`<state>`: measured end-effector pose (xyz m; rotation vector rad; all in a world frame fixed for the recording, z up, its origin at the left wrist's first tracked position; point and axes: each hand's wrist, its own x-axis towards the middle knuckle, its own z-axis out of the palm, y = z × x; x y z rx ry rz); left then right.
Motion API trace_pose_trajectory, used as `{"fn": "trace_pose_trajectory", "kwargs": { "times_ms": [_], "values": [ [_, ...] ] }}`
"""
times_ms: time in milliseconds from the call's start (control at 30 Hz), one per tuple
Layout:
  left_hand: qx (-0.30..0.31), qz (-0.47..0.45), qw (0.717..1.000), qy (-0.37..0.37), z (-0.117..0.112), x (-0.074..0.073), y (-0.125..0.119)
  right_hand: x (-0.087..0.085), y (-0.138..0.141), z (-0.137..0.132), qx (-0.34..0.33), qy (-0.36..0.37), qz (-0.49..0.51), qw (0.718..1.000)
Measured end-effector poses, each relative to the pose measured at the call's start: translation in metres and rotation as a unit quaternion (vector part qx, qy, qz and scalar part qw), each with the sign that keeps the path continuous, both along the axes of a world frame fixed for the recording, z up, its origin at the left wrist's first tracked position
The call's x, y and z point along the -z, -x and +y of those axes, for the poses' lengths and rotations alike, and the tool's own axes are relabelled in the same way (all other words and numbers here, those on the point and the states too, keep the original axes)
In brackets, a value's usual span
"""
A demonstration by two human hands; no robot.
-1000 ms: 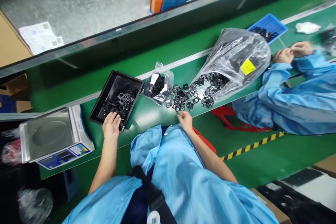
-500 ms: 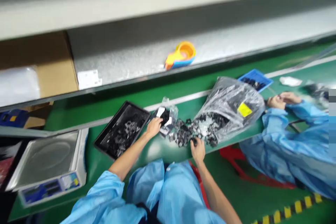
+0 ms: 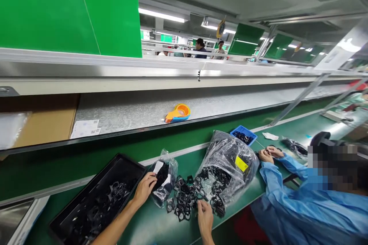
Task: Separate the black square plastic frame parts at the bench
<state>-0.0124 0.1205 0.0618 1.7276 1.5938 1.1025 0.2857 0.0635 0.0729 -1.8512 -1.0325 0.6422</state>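
My left hand point(image 3: 146, 188) is at the left edge of a clear plastic bag point(image 3: 171, 166) holding black pieces with white labels. Its fingers are curled together against the black contents; what they grip is hidden. At the near edge of a loose pile of black plastic ring-shaped parts point(image 3: 182, 199), the fingers of my right hand point(image 3: 205, 218) pinch a small dark part. To the right of the pile, a large clear bag point(image 3: 222, 149) with a yellow label lies on its side, more ring parts spilling from its mouth. A black tray point(image 3: 115, 164) of similar parts lies beneath my left forearm.
To the right, a co-worker in a blue smock point(image 3: 284, 203) handles something small near a blue bin point(image 3: 250, 131) of dark parts. Orange and blue tape dispensers point(image 3: 178, 114) rest on the shelf behind the green bench point(image 3: 138, 222). A scale point(image 3: 17, 214) stands far left.
The view has tilted up, bringing the room beyond the shelf into sight. My left hand stays at the small bag, and my right hand stays at the pile's near edge.
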Motion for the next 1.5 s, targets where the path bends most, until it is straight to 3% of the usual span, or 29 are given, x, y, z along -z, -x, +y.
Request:
{"fn": "trace_pose_trajectory", "kwargs": {
  "times_ms": [167,300,400,533,667,767,867,1000,1200,1500],
  "values": [
    [-0.054,-0.094,0.994,-0.020,-0.032,-0.016,0.002,-0.022,0.025,0.003,-0.053,0.002,0.087,0.995],
    [-0.065,-0.257,0.963,0.047,-0.079,-0.036,-0.004,-0.038,0.071,-0.013,-0.148,0.046,0.190,0.970],
    [-0.070,-0.309,0.945,0.083,-0.106,-0.051,-0.005,-0.054,0.104,-0.028,-0.213,0.077,0.250,0.941],
    [-0.071,-0.258,0.961,0.069,-0.126,-0.076,0.005,-0.085,0.125,-0.036,-0.260,0.099,0.304,0.911],
    [-0.063,-0.206,0.976,0.012,-0.139,-0.116,0.013,-0.115,0.126,-0.037,-0.270,0.121,0.353,0.888],
    [-0.062,-0.193,0.979,-0.027,-0.147,-0.143,0.014,-0.128,0.127,-0.039,-0.270,0.146,0.393,0.867],
    [-0.044,-0.148,0.987,-0.049,-0.154,-0.160,0.014,-0.137,0.129,-0.044,-0.271,0.169,0.425,0.847],
    [-0.038,-0.088,0.993,-0.069,-0.161,-0.170,0.014,-0.145,0.131,-0.049,-0.272,0.185,0.455,0.827],
    [0.001,-0.037,0.991,-0.130,-0.155,-0.168,0.012,-0.149,0.135,-0.049,-0.278,0.183,0.467,0.819],
    [0.019,-0.106,0.993,-0.043,-0.153,-0.171,0.014,-0.158,0.139,-0.048,-0.298,0.187,0.465,0.812]
  ]
}}
